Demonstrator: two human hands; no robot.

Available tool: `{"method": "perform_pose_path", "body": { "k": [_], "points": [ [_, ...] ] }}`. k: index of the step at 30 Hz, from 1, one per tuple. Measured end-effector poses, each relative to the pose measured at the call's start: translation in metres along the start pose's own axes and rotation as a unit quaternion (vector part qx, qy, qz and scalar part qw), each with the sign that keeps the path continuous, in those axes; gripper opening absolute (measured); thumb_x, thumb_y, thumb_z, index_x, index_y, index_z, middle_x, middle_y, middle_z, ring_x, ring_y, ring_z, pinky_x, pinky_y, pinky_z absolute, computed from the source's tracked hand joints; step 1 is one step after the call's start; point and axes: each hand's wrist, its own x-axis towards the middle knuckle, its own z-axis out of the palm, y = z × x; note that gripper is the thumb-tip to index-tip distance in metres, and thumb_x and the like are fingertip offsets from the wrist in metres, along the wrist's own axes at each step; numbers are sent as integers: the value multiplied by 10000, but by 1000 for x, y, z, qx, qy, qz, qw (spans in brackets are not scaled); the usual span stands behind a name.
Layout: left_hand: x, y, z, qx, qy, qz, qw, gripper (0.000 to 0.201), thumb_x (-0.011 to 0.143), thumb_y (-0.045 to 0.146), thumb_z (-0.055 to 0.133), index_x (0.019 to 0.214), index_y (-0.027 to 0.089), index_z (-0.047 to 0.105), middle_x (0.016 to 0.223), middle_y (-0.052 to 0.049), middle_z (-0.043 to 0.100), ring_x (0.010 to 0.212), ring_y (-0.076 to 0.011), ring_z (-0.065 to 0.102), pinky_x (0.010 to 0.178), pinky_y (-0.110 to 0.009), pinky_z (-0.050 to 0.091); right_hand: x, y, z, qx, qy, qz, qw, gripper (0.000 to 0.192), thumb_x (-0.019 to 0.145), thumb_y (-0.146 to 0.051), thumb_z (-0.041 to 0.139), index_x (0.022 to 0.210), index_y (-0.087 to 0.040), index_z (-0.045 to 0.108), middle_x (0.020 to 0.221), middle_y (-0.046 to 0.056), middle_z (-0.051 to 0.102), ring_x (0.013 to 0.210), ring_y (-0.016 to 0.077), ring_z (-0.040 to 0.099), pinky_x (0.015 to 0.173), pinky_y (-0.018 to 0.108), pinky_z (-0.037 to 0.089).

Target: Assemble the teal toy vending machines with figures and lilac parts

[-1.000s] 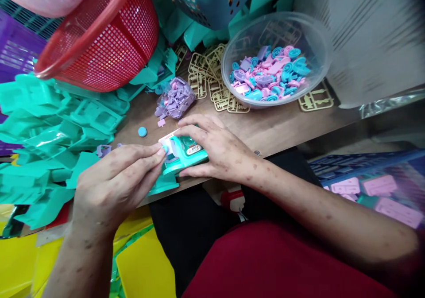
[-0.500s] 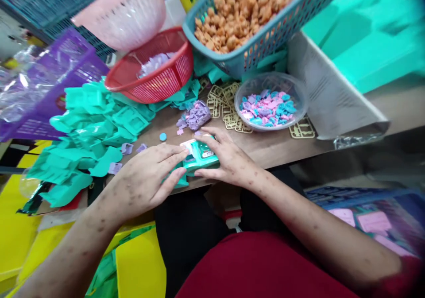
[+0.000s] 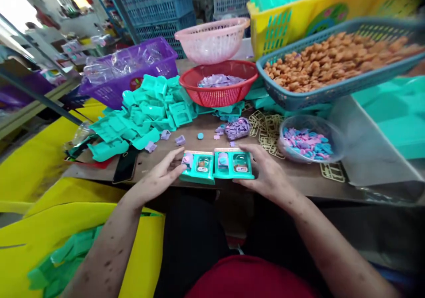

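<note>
My left hand grips the outer end of a teal plastic toy case with a pink-and-purple piece on its left side and a clear dome over a brown figure. Around the right end of a matching teal case, my right hand has its thumb below and fingers above. That one carries a purple piece with a blue round top. The cases stand side by side, nearly touching, at the table's front edge. Beyond them lie a blue disc, small purple parts and a bundle of purple parts.
Teal shells are heaped at the left, near a phone. A red basket, a blue-grey basket of brown figures and a clear bowl of small parts stand behind. A cardboard box wall rises at the right.
The view has lifted and turned, showing more of the room. My hands have moved apart to the outer ends of the two cases, which now show side by side.
</note>
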Motion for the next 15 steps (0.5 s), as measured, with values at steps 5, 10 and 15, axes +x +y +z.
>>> {"method": "perform_pose_path", "body": {
  "k": [5,10,15],
  "points": [
    [-12,-3,7,-141,-31,-6,990,806,983,535,809,1656,303,431,1660,-152,586,1533,-384,591,1227,-570,570,-21,-16,11,-16,11,-20,1000,832,863,-308,904,1544,-353,428,1811,169,196,1696,440,321,1300,697,453],
    [-18,-5,29,-159,13,28,987,699,919,485,889,1472,308,501,1571,-143,620,1462,-355,647,1206,-541,586,-35,-19,22,10,41,-13,999,560,1000,-375,789,1464,-341,478,1768,186,279,1699,419,328,1312,734,402],
    [-20,4,41,-121,22,32,992,848,848,524,939,1512,329,449,1611,-157,582,1409,-375,681,1098,-477,651,-45,-17,18,40,126,16,991,697,901,-352,892,1476,-304,502,1761,206,309,1703,412,314,1320,687,400]
  ]
}}
